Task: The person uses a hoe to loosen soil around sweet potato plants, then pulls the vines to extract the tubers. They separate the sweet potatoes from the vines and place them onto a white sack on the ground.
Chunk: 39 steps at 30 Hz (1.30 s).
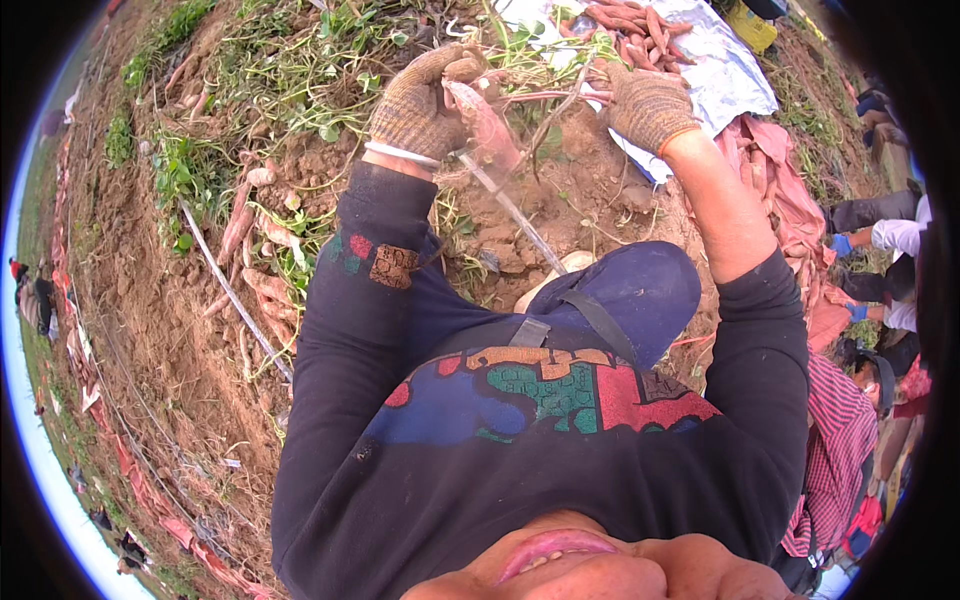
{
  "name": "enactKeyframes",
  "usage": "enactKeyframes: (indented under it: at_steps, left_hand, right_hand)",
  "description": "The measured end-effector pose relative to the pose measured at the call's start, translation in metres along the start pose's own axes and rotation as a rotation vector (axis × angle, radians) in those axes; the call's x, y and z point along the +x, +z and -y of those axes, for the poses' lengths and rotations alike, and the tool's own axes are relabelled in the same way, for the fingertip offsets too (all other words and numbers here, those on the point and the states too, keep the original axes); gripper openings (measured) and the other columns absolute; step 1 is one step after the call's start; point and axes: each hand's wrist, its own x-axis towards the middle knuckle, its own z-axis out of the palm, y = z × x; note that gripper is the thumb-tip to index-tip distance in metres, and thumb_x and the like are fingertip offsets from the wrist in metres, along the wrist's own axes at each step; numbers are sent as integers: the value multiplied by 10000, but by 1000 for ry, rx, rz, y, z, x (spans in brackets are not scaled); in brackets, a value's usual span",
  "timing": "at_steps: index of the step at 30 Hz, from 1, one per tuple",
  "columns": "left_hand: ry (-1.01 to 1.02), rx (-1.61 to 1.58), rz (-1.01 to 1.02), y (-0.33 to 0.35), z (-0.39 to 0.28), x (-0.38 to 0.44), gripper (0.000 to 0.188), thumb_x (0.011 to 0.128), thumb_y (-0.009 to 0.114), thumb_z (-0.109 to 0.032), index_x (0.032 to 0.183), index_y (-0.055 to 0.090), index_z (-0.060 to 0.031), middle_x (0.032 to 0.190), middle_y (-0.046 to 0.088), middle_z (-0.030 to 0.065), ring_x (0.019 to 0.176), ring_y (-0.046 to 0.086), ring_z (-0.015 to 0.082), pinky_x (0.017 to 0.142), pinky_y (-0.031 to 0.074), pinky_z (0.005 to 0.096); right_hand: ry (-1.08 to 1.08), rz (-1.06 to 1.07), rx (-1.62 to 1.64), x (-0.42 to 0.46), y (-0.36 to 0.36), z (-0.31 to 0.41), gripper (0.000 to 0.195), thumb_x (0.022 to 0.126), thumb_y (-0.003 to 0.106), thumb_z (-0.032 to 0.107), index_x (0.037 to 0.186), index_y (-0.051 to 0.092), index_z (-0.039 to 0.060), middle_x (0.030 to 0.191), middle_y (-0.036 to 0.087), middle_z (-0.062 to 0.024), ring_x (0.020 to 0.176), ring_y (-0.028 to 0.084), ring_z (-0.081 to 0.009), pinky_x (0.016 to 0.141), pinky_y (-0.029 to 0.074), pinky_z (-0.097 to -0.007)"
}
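My left hand [421, 109], in a brown knit work glove with a white band at the wrist, is closed around the upper end of a pink sweet potato [486, 124]. Across from it, my right hand [646, 105], gloved the same way, grips thin reddish roots or stems [551, 95] that stretch between the two hands. A tangle of green leafy sweet potato vine [559, 54] hangs around them, with a brown stem crossing in front. Below the hands, a thin pale tube [517, 214] runs over the loose soil towards my bent knee [622, 300].
Sweet potatoes [634, 30] are heaped on a silvery-white sheet [724, 67] at front right, beside reddish sacking [799, 195]. More sweet potatoes [274, 289] lie among vines on my left, near another tube [229, 277]. Co-workers sit along the right, including someone in a checked shirt [836, 450].
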Motion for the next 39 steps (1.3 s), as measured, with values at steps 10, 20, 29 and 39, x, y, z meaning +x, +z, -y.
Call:
enactKeyframes:
  at_steps: [10, 20, 29, 39]
  left_hand:
    - [84, -36, -287, -13, 46, 53, 135, 965, 533, -92, 1017, 577, 25, 912, 612, 102, 830, 614, 245, 774, 565, 445]
    - [74, 334, -350, -14, 72, 22, 111, 974, 596, -108, 1056, 564, -41, 919, 640, 71, 785, 615, 205, 759, 544, 380]
    - [122, 1105, -386, -4, 104, 5, 295, 952, 635, -131, 1203, 514, -32, 927, 621, 45, 718, 588, 104, 589, 497, 262]
    - [205, 545, -201, 14, 35, -11, 93, 973, 565, -93, 900, 525, -52, 647, 443, 1, 652, 469, 135, 659, 452, 287]
  right_hand:
    - [-2, -321, 445, -59, 10, -2, 381, 912, 657, 300, 1228, 641, 88, 1108, 686, -152, 1064, 643, -329, 906, 496, -430]
    - [42, -92, 1543, -85, 53, 80, 353, 980, 576, 299, 1263, 642, 97, 1152, 677, -144, 1079, 643, -222, 948, 475, -350]
    - [-179, 177, 223, -78, 48, 71, 358, 1014, 482, 283, 1243, 654, 69, 1152, 684, -141, 1039, 670, -277, 862, 546, -399]
    - [-58, 881, 1610, -121, 40, 56, 418, 845, 754, 216, 1223, 675, 59, 876, 643, 18, 699, 572, -50, 551, 419, -182]
